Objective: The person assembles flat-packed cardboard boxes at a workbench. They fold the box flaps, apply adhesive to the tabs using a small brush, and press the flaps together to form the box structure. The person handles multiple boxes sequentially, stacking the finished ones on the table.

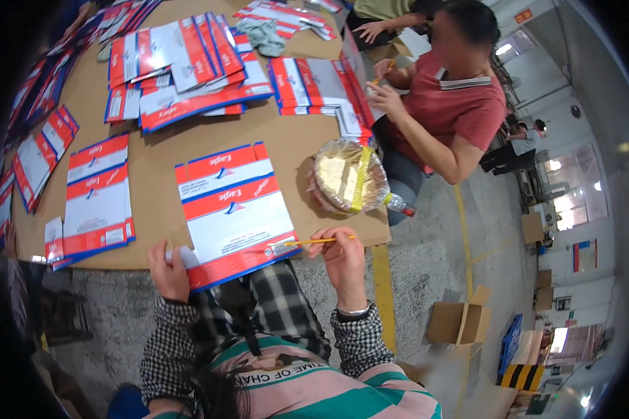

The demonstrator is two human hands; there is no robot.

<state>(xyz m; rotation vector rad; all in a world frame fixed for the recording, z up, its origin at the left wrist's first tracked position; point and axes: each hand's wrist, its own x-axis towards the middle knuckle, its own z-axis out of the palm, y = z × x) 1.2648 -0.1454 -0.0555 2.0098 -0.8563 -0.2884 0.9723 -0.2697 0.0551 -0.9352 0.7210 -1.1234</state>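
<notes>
In front of me a flat printed carton sheet (pixel 241 225), red, white and blue, lies at the table's near edge, its lower edge jutting toward my lap. My left hand (pixel 169 271) pinches the small white flap (pixel 188 257) at its lower left corner. A thin brush with a yellow handle (pixel 318 241) is held in my right hand (pixel 344 260). Its pale bristles rest on or just over the sheet's lower right part. Beyond my right hand stands a plastic-wrapped bowl (pixel 321 183) of cream-coloured paste, with yellow tape across it.
More flat cartons (pixel 98 195) lie to the left, and tall stacks (pixel 196 91) fill the far side of the brown table (pixel 154 164). A grey cloth (pixel 262 36) lies among them. At the right sits a co-worker (pixel 440 105) in a red shirt. An open cardboard box (pixel 458 321) stands on the floor.
</notes>
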